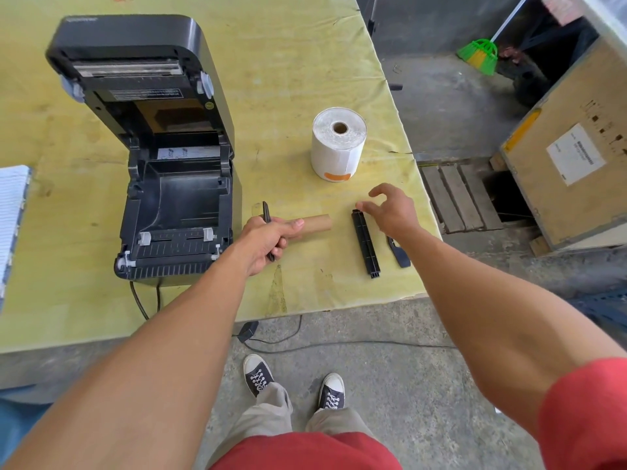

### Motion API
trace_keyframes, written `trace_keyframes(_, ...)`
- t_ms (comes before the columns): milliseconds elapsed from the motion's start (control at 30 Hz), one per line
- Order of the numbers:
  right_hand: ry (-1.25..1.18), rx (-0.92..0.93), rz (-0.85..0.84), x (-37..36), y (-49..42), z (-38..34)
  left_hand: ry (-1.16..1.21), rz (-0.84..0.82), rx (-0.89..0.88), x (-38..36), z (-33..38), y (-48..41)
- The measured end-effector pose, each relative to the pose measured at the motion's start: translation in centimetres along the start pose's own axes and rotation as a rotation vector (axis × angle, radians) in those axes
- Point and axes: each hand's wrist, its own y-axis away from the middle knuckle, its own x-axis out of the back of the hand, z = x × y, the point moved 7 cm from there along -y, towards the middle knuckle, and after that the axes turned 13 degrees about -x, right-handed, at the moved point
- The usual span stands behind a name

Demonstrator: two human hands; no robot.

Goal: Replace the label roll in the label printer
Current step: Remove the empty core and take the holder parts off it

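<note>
Printer [176, 198] emptied; left hand [268, 237] grips the spent core [317, 223], right hand [390, 212] hovers slack-fingered over the spindle [365, 242], fresh label roll [338, 144] not yet loaded, near the right edge of the bench [305, 62].

One wide-angle view is taken from head height, directed forward and steeply down. The left hand [268, 239] and right hand [390, 212] are framed near centre at close range, the table [288, 79] extending beyond them and the floor [407, 385] shown below them.
</note>
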Motion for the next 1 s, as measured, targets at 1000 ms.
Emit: trace_keyframes(1000, 0.29, -0.026, -0.102, -5.4, 5.0, -3.9, -0.199, 0.076, 0.043, -1.9, -0.5, 1.6)
